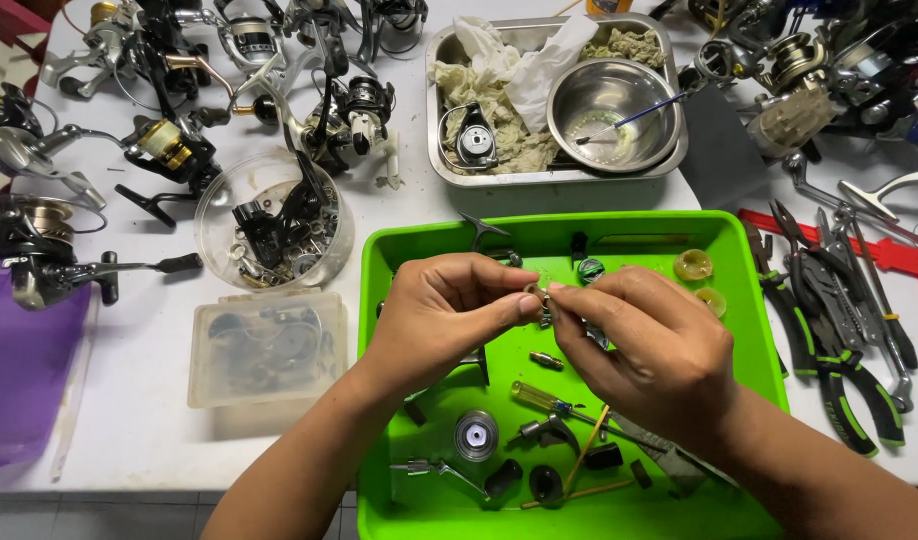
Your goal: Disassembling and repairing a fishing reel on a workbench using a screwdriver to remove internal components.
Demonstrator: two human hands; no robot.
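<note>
On the white bench (159, 420), reels crowd the far edge beside a steel pan (441, 160), and a green tray (754, 330) at the near middle keeps loose parts from rolling off. Above it, the left hand (439, 315) and right hand (649, 345) meet, both grips pinched shut on a small metal part (536, 294), held up for a close look.

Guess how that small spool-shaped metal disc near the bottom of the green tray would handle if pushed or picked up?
The round metal disc lies flat on the green tray, so a push would probably slide it rather than roll it. It looks rigid and likely dense for its size. Its low profile and shiny face may make it slippery to pinch; tipped onto its rim, it could roll.
</note>
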